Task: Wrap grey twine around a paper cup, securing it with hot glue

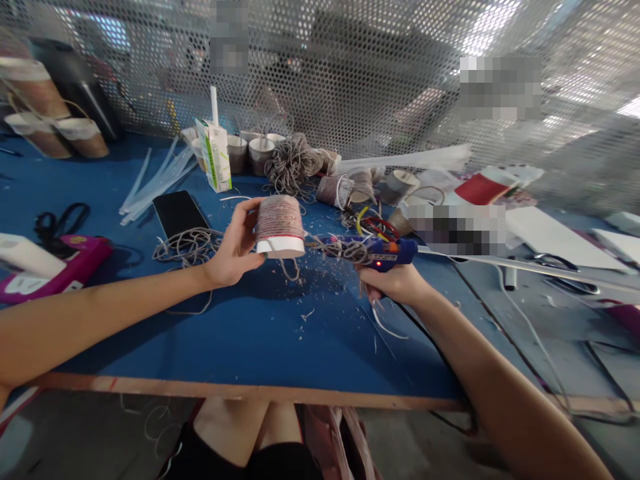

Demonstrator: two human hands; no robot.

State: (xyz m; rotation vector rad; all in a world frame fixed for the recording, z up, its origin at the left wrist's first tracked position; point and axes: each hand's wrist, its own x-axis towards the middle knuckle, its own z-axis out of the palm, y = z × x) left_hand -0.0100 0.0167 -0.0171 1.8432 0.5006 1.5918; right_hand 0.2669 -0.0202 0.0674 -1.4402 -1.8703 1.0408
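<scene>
Left hand: the left hand (231,247) holds a cord-wrapped cup (279,217) from the side, fingers behind, thumb low by the white band. Grip probably leaves the side facing the tool exposed.
Cup: raised over the blue tabletop (320,360), tilted, white end toward the wearer; a short cord tail hangs beneath.
Right hand: the right hand (395,283) is closed around the handle of a blue glue gun (400,252), at 3 o'clock from the cup. Red light lit.
Nozzle: aimed at the cup, very near; contact cannot be told. Grey cord (350,251) lies tangled over the barrel, perhaps kept close for winding.
At 9 o'clock: a dark phone (180,213), loose cord coil (183,247) against its near end.
At 12 o'clock: twine bundle (293,163), likely set back as supply; carton (216,157) nearer 11.
Edges: wooden front edge (250,391) at 6 o'clock, well below both hands; black cable (430,333) drops past it near 5.
Room: widest toward 6 o'clock, over flat surface with scraps; tighter toward 12, where supplies crowd before the metal mesh (325,93).
</scene>
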